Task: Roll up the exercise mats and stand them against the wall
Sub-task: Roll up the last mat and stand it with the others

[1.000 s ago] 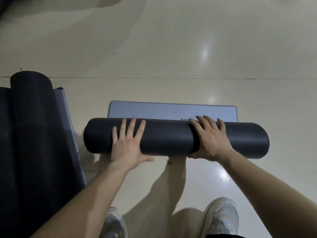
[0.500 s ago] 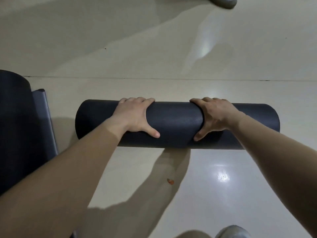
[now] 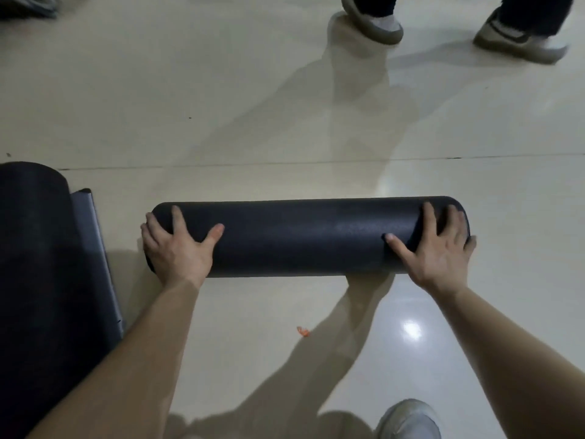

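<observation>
A fully rolled black exercise mat (image 3: 300,236) lies crosswise on the cream floor in front of me. My left hand (image 3: 180,248) holds its left end, thumb on top and fingers wrapped over the end edge. At the right end my right hand (image 3: 440,248) holds the roll, thumb pointing inward and fingers spread over the top, the little finger round the end. A second black mat roll (image 3: 34,248) lies at the left edge, its grey unrolled part (image 3: 95,248) flat beside it.
Another person's two shoes (image 3: 373,23) (image 3: 519,39) stand on the floor at the top right. My own shoe (image 3: 408,419) shows at the bottom. A small orange scrap (image 3: 303,331) lies on the floor (image 3: 253,122) below the roll.
The last grey strip of mat got rolled in. Both hands slid from the middle of the roll out to its two ends. Another person's feet have come into view.
</observation>
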A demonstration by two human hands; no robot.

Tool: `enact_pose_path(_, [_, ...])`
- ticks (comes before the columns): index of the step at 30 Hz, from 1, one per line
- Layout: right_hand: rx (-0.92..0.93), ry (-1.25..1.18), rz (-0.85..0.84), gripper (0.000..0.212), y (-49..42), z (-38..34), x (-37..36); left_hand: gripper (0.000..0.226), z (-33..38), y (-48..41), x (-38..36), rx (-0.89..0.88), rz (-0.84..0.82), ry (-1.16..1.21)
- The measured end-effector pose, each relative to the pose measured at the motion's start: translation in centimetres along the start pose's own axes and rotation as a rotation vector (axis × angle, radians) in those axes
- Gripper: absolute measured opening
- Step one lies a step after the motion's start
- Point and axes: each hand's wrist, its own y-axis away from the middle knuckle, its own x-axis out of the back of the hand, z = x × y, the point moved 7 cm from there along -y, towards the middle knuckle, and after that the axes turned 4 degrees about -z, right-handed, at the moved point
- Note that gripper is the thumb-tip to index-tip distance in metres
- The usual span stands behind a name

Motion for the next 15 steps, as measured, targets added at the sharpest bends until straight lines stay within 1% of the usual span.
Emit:
enact_pose_path(1, [-0.095,-0.085,0.003,0.113,0.2,1.0,0.3,0.089,-0.6,-0.2,0.4,0.044,0.012,0.056])
enact_pose_path(3, [-0.311,-0.350,-0.007,0.128,0.5,3.0,0.2,0.085,-1.3,-0.8,1.2,0.088,0.017,0.111])
enact_pose_path(4, [-0.395,-0.479,-0.024,0.133,0.8,3.8,-0.1,0.088,-1.7,-1.4,1.3,0.113,0.002,0.137])
enact_pose_path(5, [-0.434,-0.572,-0.029,0.135,1.3,4.2,-0.3,0.095,-2.4,-1.8,1.2,0.172,-0.024,0.192])
enact_pose_path(6, [-0.445,-0.628,-0.021,0.133,1.6,4.5,-0.4,0.103,-3.1,-2.1,1.0,0.250,-0.053,0.266])
enact_pose_path(7, [-0.445,-0.659,-0.010,0.128,1.9,4.6,-0.3,0.110,-3.9,-2.1,0.6,0.327,-0.080,0.334])
enact_pose_path(8, [-0.449,-0.678,-0.002,0.123,2.0,4.6,-0.3,0.112,-4.3,-2.1,0.3,0.366,-0.098,0.377])
enact_pose_path(13, [-0.481,-0.655,0.051,0.122,1.7,4.3,-0.6,0.104,-4.3,-1.5,0.9,0.367,-0.064,0.432])
enact_pose_path(15, [-0.483,-0.642,0.068,0.118,1.4,3.8,-0.6,0.102,-4.0,-1.4,1.3,0.370,-0.053,0.450])
